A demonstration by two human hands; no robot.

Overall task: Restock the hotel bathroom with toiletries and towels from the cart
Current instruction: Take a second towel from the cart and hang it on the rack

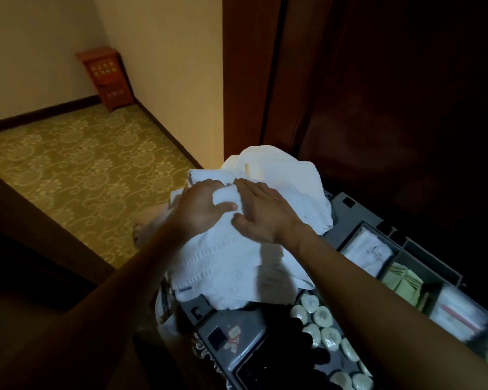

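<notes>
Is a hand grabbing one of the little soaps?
No, the left hand grips and the right hand presses the white towels; the wrapped soaps lie untouched in the cart tray.

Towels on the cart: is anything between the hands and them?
Nothing visible. Both hands are already on the white towels piled on the cart: the left hand grips a fold, and the right hand lies flat on top.

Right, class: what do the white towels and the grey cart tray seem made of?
White towels: probably cotton terry, matte; soft creases, woven bands. Grey cart tray: likely moulded plastic, faint sheen; rigid dividers, sharp edges.
</notes>
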